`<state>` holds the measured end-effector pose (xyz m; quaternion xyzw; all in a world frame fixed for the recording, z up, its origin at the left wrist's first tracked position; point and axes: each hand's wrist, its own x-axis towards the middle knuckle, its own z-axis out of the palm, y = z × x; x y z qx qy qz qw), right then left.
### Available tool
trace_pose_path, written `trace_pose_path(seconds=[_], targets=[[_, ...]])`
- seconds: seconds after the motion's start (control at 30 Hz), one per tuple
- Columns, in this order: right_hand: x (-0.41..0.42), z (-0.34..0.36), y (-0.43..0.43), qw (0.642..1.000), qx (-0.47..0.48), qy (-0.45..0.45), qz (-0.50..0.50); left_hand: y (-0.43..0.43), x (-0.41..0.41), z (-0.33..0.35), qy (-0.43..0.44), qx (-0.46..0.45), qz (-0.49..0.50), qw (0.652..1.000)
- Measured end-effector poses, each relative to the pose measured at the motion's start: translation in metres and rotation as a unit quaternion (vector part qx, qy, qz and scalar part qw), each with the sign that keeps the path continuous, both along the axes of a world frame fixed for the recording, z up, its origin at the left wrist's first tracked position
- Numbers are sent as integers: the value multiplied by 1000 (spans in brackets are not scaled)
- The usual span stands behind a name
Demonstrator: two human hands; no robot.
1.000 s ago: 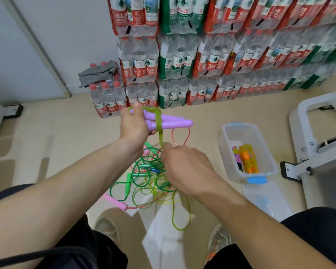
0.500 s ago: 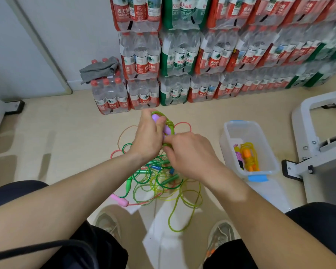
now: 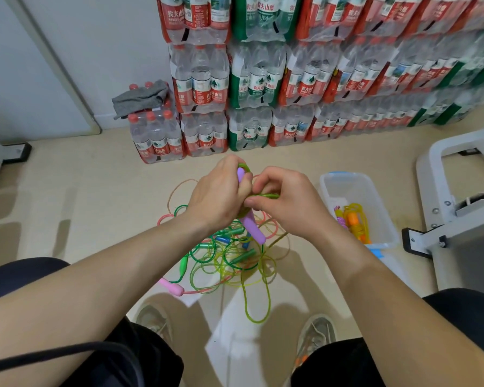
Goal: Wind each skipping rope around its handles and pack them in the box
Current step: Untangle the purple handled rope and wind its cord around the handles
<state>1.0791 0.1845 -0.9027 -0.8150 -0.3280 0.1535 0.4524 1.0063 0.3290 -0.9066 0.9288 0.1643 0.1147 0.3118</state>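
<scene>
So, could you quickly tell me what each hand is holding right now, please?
Left hand: closed round the purple handles.
Right hand: pinching the yellow-green rope beside those handles.

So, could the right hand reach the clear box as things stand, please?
Probably yes: the clear box stands open on the floor off to that side of the right hand, with nothing between them. That hand pinches the green rope, though, so it would need to let go first.
</scene>
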Motion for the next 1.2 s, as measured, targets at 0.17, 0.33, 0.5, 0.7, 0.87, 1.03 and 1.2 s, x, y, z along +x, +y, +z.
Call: trace_pose_path(seconds=[0.17,0.33,0.5,0.7,0.87,1.03,1.2], targets=[[6,-9,-3,997,35,66,-10,1,2,2,21,9,16,1000],[15,-16,-7,993,61,98,-30,4,4,5,-17,-127,10,992],[14,-10,-9,971,133,196,-45,0,4,12,-47,-201,-9,978],[10,-15,-10,932,184,311,-27,3,5,15,-50,-177,-17,983],[12,-16,-12,910,224,348,-35,1,5,18,-24,-130,-16,991],[13,-20,-15,891,237,387,7,-2,4,20,-29,-143,-20,989],[13,-22,-23,817,313,481,56,4,9,25,-68,-233,20,970]])
